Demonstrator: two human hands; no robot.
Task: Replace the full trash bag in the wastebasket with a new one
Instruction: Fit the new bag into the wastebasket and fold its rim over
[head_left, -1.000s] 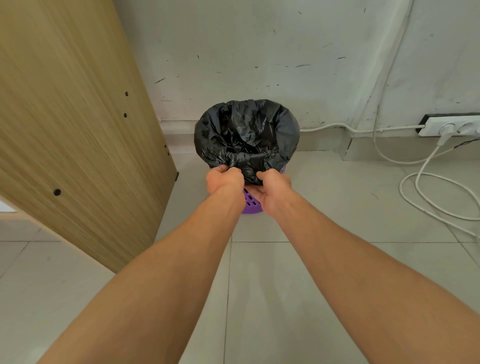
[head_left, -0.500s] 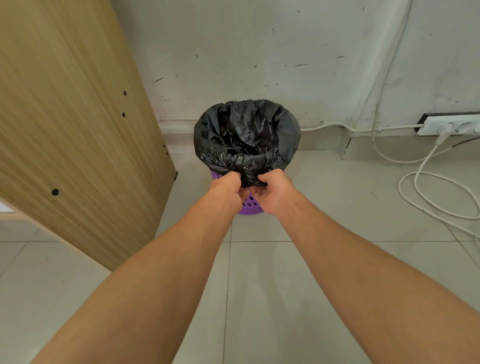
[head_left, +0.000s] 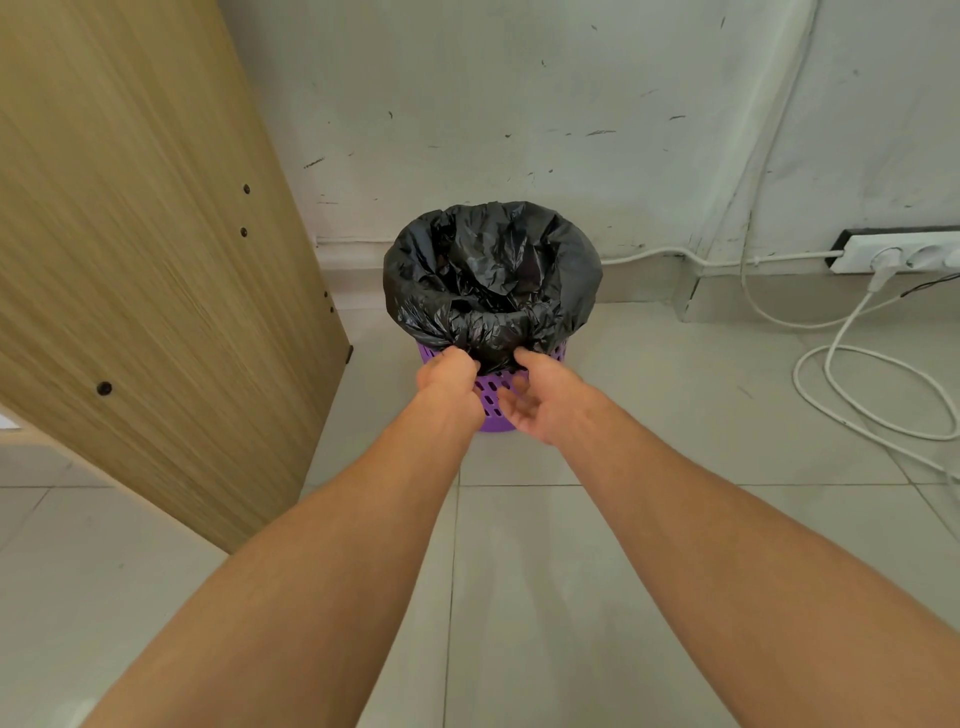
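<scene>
Hands dropping lower than a second ago: left hand (head_left: 448, 375) is pinching the black trash bag's (head_left: 491, 280) folded cuff, right hand (head_left: 540, 397) is loosening, fingers half-open under it. Bag is still lining the purple wastebasket (head_left: 496, 395) on the floor; likely peeling the cuff off.

No lettering, label, brand or number can be read anywhere in the view. The black trash bag (head_left: 493, 280), the purple wastebasket (head_left: 496, 389), the wooden panel (head_left: 145, 260) and the white power strip (head_left: 893, 253) all show plain surfaces. The marks on the wall (head_left: 519, 104) are scuffs, not writing.
</scene>
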